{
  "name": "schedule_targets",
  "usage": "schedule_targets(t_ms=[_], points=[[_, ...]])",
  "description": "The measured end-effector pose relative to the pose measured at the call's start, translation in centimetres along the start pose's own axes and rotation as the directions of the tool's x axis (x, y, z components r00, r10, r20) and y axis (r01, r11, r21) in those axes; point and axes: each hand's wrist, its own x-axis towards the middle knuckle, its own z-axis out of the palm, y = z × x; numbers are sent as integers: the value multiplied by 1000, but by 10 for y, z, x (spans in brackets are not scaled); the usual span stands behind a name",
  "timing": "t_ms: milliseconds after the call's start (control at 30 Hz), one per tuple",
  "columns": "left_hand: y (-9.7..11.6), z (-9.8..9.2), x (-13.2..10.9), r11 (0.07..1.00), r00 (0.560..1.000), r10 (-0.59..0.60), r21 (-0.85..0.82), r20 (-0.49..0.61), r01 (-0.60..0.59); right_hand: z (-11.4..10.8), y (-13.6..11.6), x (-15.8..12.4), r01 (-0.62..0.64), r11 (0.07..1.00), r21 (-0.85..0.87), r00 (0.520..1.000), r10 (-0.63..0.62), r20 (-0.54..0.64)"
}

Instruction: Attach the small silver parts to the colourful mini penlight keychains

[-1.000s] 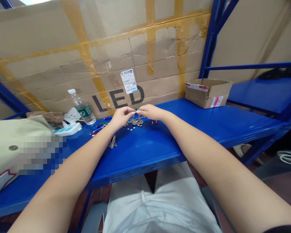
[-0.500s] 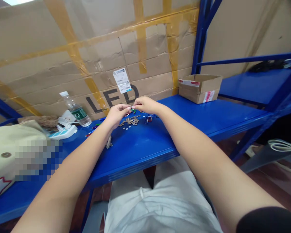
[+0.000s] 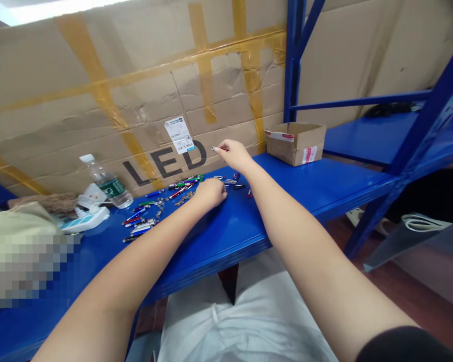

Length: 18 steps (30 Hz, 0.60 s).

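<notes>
My right hand is raised above the far side of the blue table, closed in a pinch on a small red tube with a silvery end. My left hand is lower, at the tabletop, with its fingers curled downward; whatever they hold is hidden. Small round silvery discs, like coins or button cells, lie just left of it, partly covered by the hand. Behind it is a pile of small coloured metal tubes. Several small clips lie to its right.
More tubes are lined up on the left of the blue table. A water bottle, a power strip and a pale bag stand further left. An open cardboard box sits at the right, before a taped carton wall.
My hands, together before, are now apart. The right hand has risen with the red tube; the left has moved right and down to the discs. The view has shifted a little right.
</notes>
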Motion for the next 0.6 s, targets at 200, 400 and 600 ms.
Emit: schedule_targets(t_ms=[200, 400, 600], points=[[-14, -22, -9, 981, 995, 36, -188, -96, -53, -4, -8, -3, -34, 999, 12, 999, 34, 18], [-53, -50, -37, 874, 962, -256, -448, -98, 187, 27, -32, -21, -157, 969, 193, 918, 71, 389], [-78, -47, -38, 841, 950, -281, -512, -139, 174, 50, -45, -36, -222, 938, 267, 857, 57, 513]])
